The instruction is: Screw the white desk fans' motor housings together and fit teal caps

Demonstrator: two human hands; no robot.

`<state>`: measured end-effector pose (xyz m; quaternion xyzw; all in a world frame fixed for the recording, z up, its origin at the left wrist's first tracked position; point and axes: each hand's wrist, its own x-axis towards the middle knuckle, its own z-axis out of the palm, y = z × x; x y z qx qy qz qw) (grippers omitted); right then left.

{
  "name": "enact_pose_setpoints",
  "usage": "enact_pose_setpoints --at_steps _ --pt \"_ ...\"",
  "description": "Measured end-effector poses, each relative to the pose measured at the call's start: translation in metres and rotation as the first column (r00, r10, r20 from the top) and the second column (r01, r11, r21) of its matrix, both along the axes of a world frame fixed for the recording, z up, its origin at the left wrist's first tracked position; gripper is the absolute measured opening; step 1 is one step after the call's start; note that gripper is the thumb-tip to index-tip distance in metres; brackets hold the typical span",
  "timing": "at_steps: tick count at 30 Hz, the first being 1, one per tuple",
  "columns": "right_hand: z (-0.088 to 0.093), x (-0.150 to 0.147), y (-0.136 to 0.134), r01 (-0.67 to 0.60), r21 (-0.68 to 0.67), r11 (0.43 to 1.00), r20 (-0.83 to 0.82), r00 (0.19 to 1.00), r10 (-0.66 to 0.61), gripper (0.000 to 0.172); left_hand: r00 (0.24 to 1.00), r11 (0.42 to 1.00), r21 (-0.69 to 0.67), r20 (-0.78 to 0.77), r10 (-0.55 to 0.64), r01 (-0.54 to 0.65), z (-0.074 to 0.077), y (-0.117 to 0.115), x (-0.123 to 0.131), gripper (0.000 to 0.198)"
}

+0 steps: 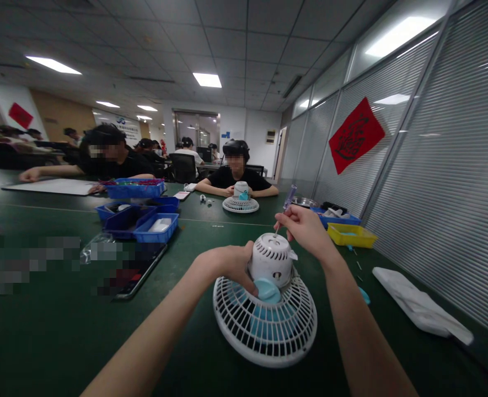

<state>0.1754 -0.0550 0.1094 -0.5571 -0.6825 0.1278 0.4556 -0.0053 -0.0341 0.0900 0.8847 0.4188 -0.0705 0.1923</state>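
A white fan lies face down on the green table, its round grille against the tabletop and its motor housing on top. Light blue blades show through the bars, and a light blue knob sits at the housing's near side. My left hand is wrapped round the housing's left side, the thumb by the knob. In my right hand is a screwdriver with a clear purple handle. It stands tilted, its shaft reaching down to the top of the housing; the exact tip contact is too small to tell.
Blue bins stand stacked at the left, near a dark tablet-like device. A yellow tray, small loose parts and a white plastic piece lie at the right. Across the table a person sits behind another fan; a second person leans over at the left.
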Motion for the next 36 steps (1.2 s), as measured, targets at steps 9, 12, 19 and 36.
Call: enact_pose_setpoints --at_steps 9,12,19,36 --pt "0.0023 -0.0007 0.0000 0.028 0.022 0.999 0.031 0.999 -0.029 0.016 1.000 0.999 -0.037 0.015 -0.009 0.009 0.0067 -0.0070 0.0021 0.116" --pt "0.0024 -0.0002 -0.0004 0.040 0.016 0.999 0.048 0.998 -0.041 0.016 1.000 0.999 -0.044 0.030 0.009 -0.008 0.0055 -0.0082 0.0032 0.118" --pt "0.0015 0.0016 -0.0011 0.018 0.013 1.000 0.107 0.994 -0.019 0.016 0.999 0.999 -0.046 0.030 0.017 -0.015 0.0031 -0.0064 0.0047 0.119" --pt "0.0022 0.0000 -0.0031 0.012 0.020 1.000 0.138 0.990 -0.014 0.016 0.998 0.998 -0.002 -0.026 -0.065 0.065 0.0039 -0.0014 -0.0027 0.107"
